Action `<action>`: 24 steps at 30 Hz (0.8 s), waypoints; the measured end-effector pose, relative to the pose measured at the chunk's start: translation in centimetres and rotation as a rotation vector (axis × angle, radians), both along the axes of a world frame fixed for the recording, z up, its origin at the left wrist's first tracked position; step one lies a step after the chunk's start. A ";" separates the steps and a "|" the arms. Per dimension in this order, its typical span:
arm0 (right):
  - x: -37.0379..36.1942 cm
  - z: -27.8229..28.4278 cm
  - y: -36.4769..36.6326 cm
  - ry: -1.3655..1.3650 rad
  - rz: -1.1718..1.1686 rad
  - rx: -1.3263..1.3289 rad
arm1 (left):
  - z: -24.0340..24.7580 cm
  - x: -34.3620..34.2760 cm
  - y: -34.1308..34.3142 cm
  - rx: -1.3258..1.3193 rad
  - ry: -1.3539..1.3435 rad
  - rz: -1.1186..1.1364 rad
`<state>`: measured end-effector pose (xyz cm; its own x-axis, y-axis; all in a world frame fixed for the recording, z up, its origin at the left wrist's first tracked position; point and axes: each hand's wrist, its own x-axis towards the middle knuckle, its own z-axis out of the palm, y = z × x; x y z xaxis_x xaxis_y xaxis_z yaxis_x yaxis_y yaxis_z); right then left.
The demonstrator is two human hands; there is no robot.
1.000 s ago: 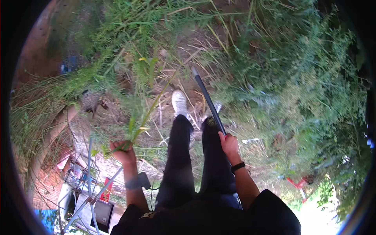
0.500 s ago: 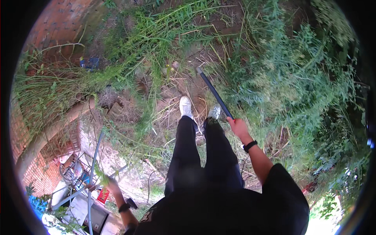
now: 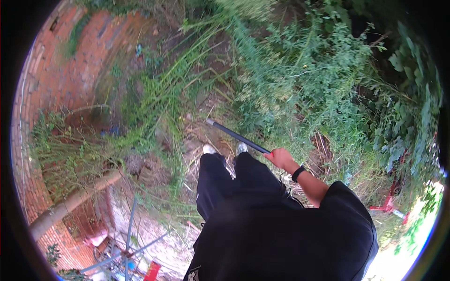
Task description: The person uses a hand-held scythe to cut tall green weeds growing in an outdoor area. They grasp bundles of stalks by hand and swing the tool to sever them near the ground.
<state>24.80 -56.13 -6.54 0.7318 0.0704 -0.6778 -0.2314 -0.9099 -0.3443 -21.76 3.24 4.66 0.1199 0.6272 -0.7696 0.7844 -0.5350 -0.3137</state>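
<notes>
My right hand (image 3: 282,159) is wrapped round the lower end of a dark straight-handled tool (image 3: 238,137). A short metal-coloured piece caps the tool's far end; whether it carries a blade I cannot make out. The tool slants forward and left, ahead of my shoes, with its tip above bare soil and dry stalks. Tall green weeds (image 3: 290,82) stand just beyond it and to the right. My left hand is out of view.
At the left rise a brick wall (image 3: 70,70) and a leaning trunk (image 3: 77,201). Thin poles (image 3: 130,225) and clutter stand at lower left. Cut grass (image 3: 171,91) lies ahead, leafy climbers (image 3: 408,117) grow far right, and a red metal frame (image 3: 386,203) shows at lower right.
My view has tilted upward and shifted right. My left hand, earlier at lower left near some green leaves, has left the picture. The tool in my right hand now lies at a flatter slant.
</notes>
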 end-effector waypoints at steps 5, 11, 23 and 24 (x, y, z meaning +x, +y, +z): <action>-2.0 5.8 -3.7 -0.225 -0.219 0.052 | -5.6 17.8 7.4 0.020 -0.375 -0.360; -8.9 7.1 -9.7 -0.663 -0.539 0.160 | -2.2 50.6 -4.9 -0.122 -0.824 -0.898; -16.1 5.3 -7.5 -0.384 -1.113 -0.176 | 8.0 72.2 -30.4 -0.423 -1.074 -1.572; -16.6 5.0 -7.1 -0.394 -1.124 -0.146 | 8.1 73.3 -32.7 -0.430 -1.034 -1.628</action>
<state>8.17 -63.25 -1.49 0.4938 -0.7995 -0.3421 -0.8232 -0.3030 -0.4801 51.51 -29.50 12.79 0.7130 -0.6958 -0.0859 -0.6748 -0.7144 0.1854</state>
